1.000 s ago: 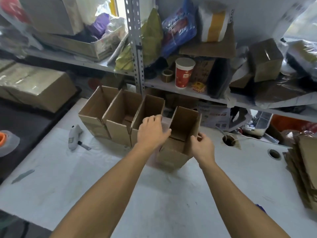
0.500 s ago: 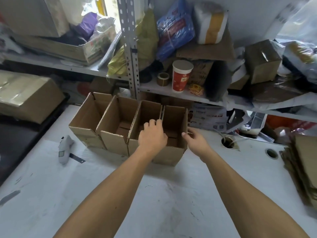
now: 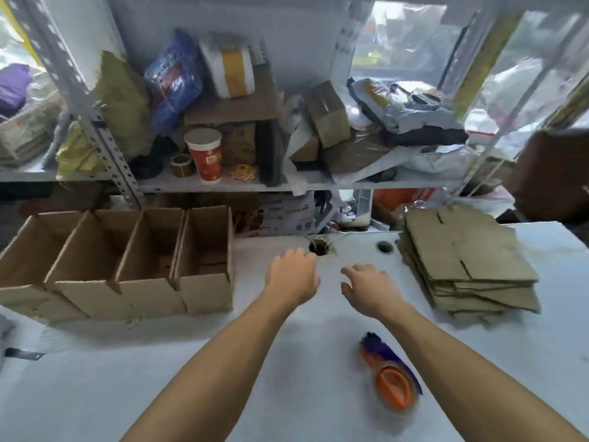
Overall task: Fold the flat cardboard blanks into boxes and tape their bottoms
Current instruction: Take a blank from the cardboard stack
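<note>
Blanks: flat cardboard stack (image 3: 468,266) at three o'clock; probably light, stiff, best pinched at an edge.
Boxes: four folded boxes (image 3: 121,266) at nine o'clock.
Hands: left hand (image 3: 293,275) and right hand (image 3: 369,287) both empty, fingers loosely curled.

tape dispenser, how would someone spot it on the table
On the white table, look near the front edge, just right of the right forearm. The tape dispenser lies there alone, orange and blue, the only brightly coloured thing among brown cardboard.

Motion blur smeared the tape dispenser (image 3: 390,379), and the left edge cut off the leftmost box (image 3: 22,266).
</note>
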